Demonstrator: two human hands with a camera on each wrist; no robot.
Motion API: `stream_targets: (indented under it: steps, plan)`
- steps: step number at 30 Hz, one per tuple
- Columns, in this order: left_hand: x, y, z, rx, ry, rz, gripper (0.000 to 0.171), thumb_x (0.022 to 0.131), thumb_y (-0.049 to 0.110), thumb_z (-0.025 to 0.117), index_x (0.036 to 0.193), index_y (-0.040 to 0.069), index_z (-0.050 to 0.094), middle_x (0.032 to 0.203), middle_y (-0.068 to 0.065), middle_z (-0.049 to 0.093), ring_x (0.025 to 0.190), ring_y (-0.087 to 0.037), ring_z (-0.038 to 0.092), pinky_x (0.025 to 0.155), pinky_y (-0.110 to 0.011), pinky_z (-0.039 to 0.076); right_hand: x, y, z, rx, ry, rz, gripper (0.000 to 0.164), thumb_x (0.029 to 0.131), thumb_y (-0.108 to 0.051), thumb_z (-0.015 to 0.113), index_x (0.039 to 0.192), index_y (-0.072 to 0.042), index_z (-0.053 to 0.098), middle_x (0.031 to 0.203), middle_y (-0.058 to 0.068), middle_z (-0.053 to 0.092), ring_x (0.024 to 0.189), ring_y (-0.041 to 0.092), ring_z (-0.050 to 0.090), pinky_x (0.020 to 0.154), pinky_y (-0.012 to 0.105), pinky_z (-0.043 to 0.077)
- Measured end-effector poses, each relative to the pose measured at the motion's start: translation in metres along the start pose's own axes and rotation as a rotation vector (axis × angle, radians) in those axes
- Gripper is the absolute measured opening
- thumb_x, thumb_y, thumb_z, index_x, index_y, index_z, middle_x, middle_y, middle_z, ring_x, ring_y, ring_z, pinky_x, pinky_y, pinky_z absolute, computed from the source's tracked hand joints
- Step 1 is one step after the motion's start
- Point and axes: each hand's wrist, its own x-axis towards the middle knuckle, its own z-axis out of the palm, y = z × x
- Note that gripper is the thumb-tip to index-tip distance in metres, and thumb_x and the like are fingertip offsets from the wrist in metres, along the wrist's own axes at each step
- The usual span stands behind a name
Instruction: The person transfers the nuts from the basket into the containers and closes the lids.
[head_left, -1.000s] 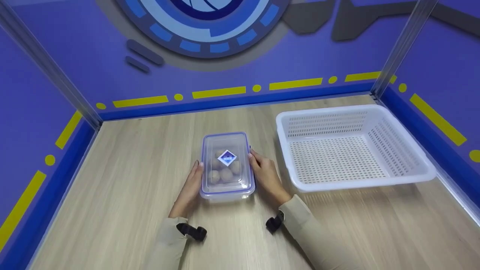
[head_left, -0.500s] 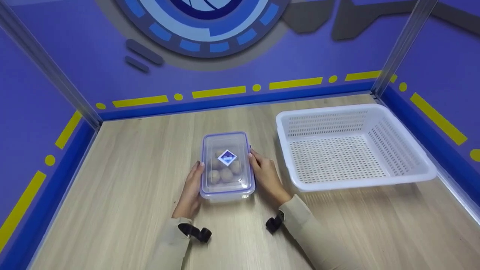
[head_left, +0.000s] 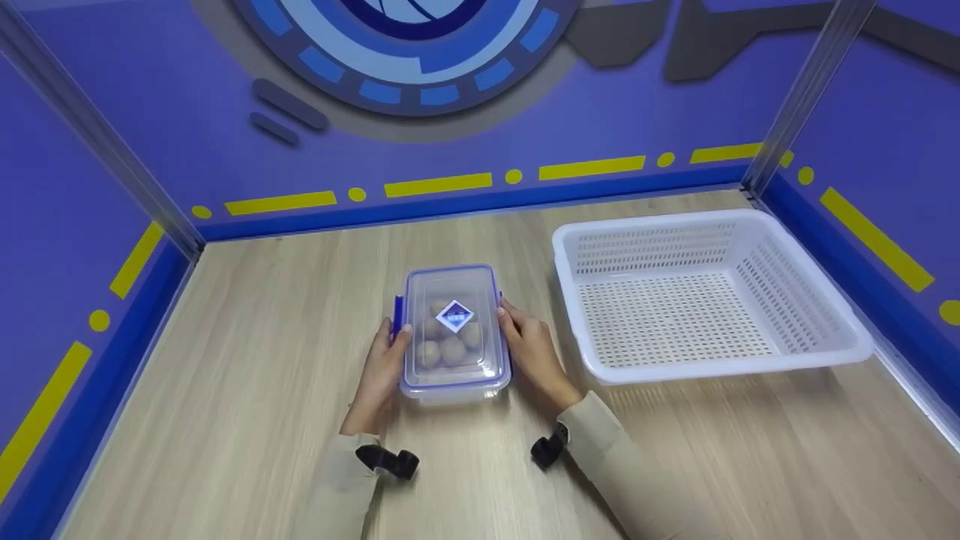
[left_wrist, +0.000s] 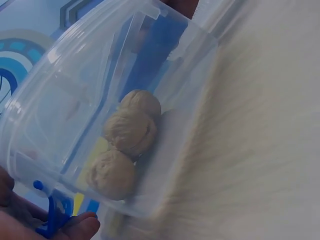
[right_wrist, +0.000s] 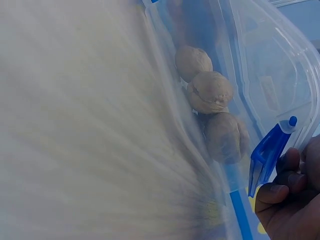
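Note:
A clear plastic food container (head_left: 450,283) with a blue-edged lid and a diamond-shaped label sits on the table. Several walnuts (head_left: 453,350) lie inside it; three of these walnuts (left_wrist: 131,132) show through its side in the left wrist view. My left hand (head_left: 380,373) grips the left side, thumb on the lid's edge, fingers at a blue latch (head_left: 398,313) that sticks outward. On the opposite side, my right hand (head_left: 534,352) holds the container, its curled fingers right by another blue latch (right_wrist: 270,156), swung away from the wall.
To the right stands a white perforated plastic basket (head_left: 716,319), nothing inside it. The wooden table (head_left: 262,360) is bordered by blue-purple panels (head_left: 165,97) at the back and both sides.
The blue latch on the left side has flipped outward into view under my left fingers. My left wrist has shifted slightly; the right hand and container stay put.

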Motion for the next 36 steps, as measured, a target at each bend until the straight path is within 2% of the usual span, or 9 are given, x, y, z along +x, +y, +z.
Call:
stream_targets:
  steps: [4, 7, 9, 12, 16, 20, 29, 36]
  plan:
    - [0.0, 0.002, -0.003, 0.103, 0.031, 0.025, 0.07, 0.102, 0.029, 0.043, 0.151, -0.007, 0.008, 0.156, -0.03, 0.012, 0.144, -0.045, 0.016, 0.12, -0.051, 0.015, -0.001, 0.0, 0.0, 0.009, -0.002, 0.002, 0.04, 0.1, -0.024, 0.051, 0.13, 0.001, 0.057, 0.131, 0.016, 0.058, 0.124, 0.031, 0.055, 0.107, 0.042, 0.044]
    - [0.001, 0.002, -0.004, 0.094, 0.031, 0.046, 0.069, 0.101, 0.027, 0.045, 0.15, -0.008, 0.012, 0.155, -0.031, 0.016, 0.144, -0.046, 0.018, 0.12, -0.052, 0.017, -0.001, 0.0, 0.001, 0.013, 0.0, 0.0, 0.039, 0.099, -0.023, 0.051, 0.13, 0.001, 0.057, 0.131, 0.017, 0.058, 0.124, 0.031, 0.055, 0.107, 0.042, 0.044]
    - [0.001, 0.002, -0.003, 0.067, 0.02, 0.059, 0.066, 0.101, 0.026, 0.045, 0.15, -0.008, 0.015, 0.154, -0.031, 0.019, 0.143, -0.046, 0.02, 0.119, -0.053, 0.019, -0.001, 0.0, 0.001, 0.014, 0.001, 0.0, 0.039, 0.099, -0.023, 0.051, 0.13, 0.001, 0.057, 0.131, 0.017, 0.057, 0.124, 0.031, 0.055, 0.106, 0.042, 0.044]
    - [0.0, 0.002, -0.002, 0.002, -0.001, 0.042, 0.063, 0.102, 0.025, 0.044, 0.152, -0.002, 0.017, 0.156, -0.027, 0.02, 0.144, -0.043, 0.02, 0.119, -0.053, 0.019, -0.001, -0.002, 0.001, 0.02, 0.004, 0.004, 0.039, 0.099, -0.022, 0.052, 0.13, 0.001, 0.057, 0.131, 0.017, 0.057, 0.124, 0.031, 0.054, 0.107, 0.042, 0.043]
    - [-0.001, 0.001, 0.002, -0.087, -0.015, 0.001, 0.059, 0.103, 0.023, 0.04, 0.154, 0.007, 0.015, 0.159, -0.021, 0.017, 0.147, -0.038, 0.015, 0.121, -0.052, 0.014, -0.002, -0.003, 0.001, 0.03, 0.002, 0.007, 0.039, 0.099, -0.022, 0.052, 0.13, 0.001, 0.057, 0.131, 0.017, 0.057, 0.124, 0.031, 0.054, 0.107, 0.042, 0.043]
    - [0.0, 0.002, 0.005, -0.141, -0.014, 0.0, 0.059, 0.103, 0.02, 0.037, 0.155, 0.008, 0.012, 0.16, -0.019, 0.014, 0.148, -0.036, 0.011, 0.122, -0.049, 0.009, -0.002, -0.004, 0.001, 0.031, 0.002, 0.005, 0.039, 0.099, -0.022, 0.051, 0.129, 0.001, 0.058, 0.131, 0.017, 0.058, 0.124, 0.032, 0.054, 0.107, 0.042, 0.043]
    - [0.0, 0.004, 0.008, -0.102, -0.017, 0.028, 0.058, 0.104, 0.017, 0.032, 0.155, 0.007, 0.006, 0.161, -0.018, 0.009, 0.149, -0.035, 0.006, 0.122, -0.05, 0.005, -0.002, 0.0, 0.001, 0.011, 0.016, -0.035, 0.038, 0.099, -0.023, 0.052, 0.128, 0.001, 0.059, 0.129, 0.018, 0.059, 0.12, 0.033, 0.057, 0.103, 0.043, 0.047]
    - [0.0, 0.006, 0.009, -0.017, -0.023, 0.042, 0.056, 0.104, 0.017, 0.029, 0.155, 0.007, 0.007, 0.161, -0.018, 0.01, 0.149, -0.035, 0.007, 0.122, -0.05, 0.006, -0.002, 0.0, 0.001, -0.01, 0.028, -0.064, 0.037, 0.099, -0.021, 0.051, 0.127, 0.004, 0.059, 0.127, 0.021, 0.06, 0.119, 0.035, 0.058, 0.102, 0.044, 0.047]
